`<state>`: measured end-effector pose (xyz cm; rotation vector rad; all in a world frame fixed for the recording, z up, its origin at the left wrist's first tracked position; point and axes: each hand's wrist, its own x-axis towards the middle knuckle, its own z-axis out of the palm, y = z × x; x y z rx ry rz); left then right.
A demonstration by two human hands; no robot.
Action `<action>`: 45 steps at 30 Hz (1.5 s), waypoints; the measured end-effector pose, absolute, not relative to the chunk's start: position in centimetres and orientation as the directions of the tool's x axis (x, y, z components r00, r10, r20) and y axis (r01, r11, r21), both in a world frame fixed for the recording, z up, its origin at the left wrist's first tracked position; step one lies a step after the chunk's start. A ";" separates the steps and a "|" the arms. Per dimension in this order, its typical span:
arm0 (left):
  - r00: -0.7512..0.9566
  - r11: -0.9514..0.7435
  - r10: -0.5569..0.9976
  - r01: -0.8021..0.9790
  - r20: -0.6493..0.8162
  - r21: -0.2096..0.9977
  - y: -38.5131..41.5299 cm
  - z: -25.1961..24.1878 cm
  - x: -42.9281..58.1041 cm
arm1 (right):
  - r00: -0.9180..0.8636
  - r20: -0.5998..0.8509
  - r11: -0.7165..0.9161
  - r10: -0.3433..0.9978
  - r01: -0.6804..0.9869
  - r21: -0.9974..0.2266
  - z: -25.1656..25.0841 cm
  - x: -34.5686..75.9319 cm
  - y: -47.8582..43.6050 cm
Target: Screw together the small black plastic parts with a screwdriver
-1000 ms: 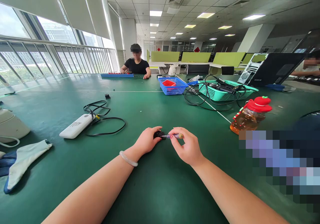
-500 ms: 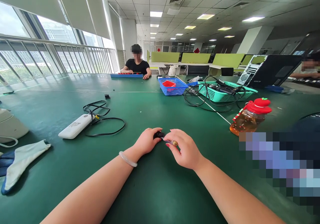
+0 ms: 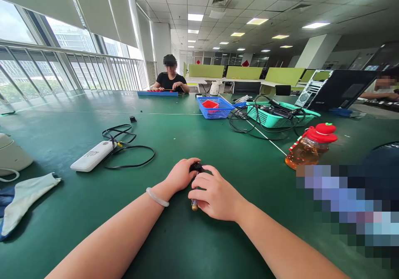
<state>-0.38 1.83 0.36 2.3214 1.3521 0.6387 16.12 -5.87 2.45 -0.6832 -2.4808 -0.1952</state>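
Observation:
At the middle of the green table, my left hand (image 3: 181, 175) is closed around a small black object (image 3: 196, 167) whose exact kind I cannot make out. My right hand (image 3: 213, 191) grips a small screwdriver (image 3: 195, 204) with a clear handle and a brownish end. The handle's end points down toward me, while its tip side lies toward the black object. Fingers hide most of the shaft, so I cannot tell whether the tip touches the object. Both hands rest close together, just above or on the tabletop.
Left of my hands lie a white power bank (image 3: 93, 156) with a black cable (image 3: 146, 162) and a glove (image 3: 28, 200). A blue basket (image 3: 215, 113), a green basket (image 3: 271, 121) with cables and a red-lidded bottle (image 3: 311, 148) stand to the right. A person (image 3: 170, 79) sits opposite.
My right hand has moved left and slightly toward me, turning the screwdriver from pointing sideways to lying lengthwise toward me. My left hand still holds the black object in nearly the same place.

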 end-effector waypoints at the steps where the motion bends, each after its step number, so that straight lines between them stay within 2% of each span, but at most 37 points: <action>1: 0.435 -0.468 0.879 0.707 0.196 0.530 1.9 0.3 -0.4 | -0.701 0.569 0.856 0.429 0.516 -0.009 2.5 16.2 -5.8; 5: 0.452 -0.486 0.868 0.692 0.205 0.534 2.0 0.2 -0.5 | -0.535 0.694 0.801 0.481 0.590 -0.101 3.3 17.0 -5.5; 9: 0.459 -0.490 0.865 0.692 0.201 0.530 1.9 0.5 -0.5 | -0.284 0.754 0.710 0.592 0.626 -0.322 3.2 18.1 -4.7; 12: 0.456 -0.480 0.871 0.703 0.185 0.526 1.9 0.7 -0.6 | -0.067 0.698 0.606 0.713 0.561 -0.565 2.5 18.5 -3.9; 14: 0.451 -0.470 0.875 0.710 0.174 0.525 1.8 0.8 -0.6 | 0.067 0.615 0.525 0.786 0.453 -0.720 1.9 18.5 -3.4; 16: 0.448 -0.465 0.878 0.712 0.169 0.526 1.8 0.8 -0.6 | 0.135 0.553 0.481 0.822 0.354 -0.802 1.5 18.6 -3.1; 19: 0.449 -0.464 0.878 0.708 0.168 0.532 1.9 0.8 -0.6 | 0.147 0.524 0.471 0.839 0.288 -0.834 1.3 18.6 -3.0; 27: 0.451 -0.464 0.877 0.712 0.163 0.528 1.9 0.6 -0.6 | 0.137 0.541 0.501 0.830 0.244 -0.831 1.3 18.7 -2.9; 31: 0.452 -0.470 0.875 0.711 0.172 0.523 1.9 0.6 -0.7 | 0.108 0.590 0.533 0.800 0.321 -0.783 1.3 18.7 -3.1; 33: 0.454 -0.475 0.873 0.711 0.177 0.518 1.8 0.5 -0.6 | 0.051 0.662 0.587 0.747 0.416 -0.694 1.4 18.7 -3.3; 36: 0.465 -0.496 0.863 0.700 0.199 0.514 1.8 0.5 -0.6 | -0.115 0.774 0.695 0.622 0.537 -0.478 1.8 18.3 -3.9; 39: 0.472 -0.510 0.855 0.691 0.215 0.512 1.8 0.3 -0.6 | -0.290 0.804 0.774 0.519 0.559 -0.298 2.2 17.9 -4.4; 45: 0.467 -0.506 0.858 0.692 0.216 0.515 1.8 0.2 -0.5 | -0.441 0.792 0.842 0.422 0.514 -0.162 2.8 17.2 -5.1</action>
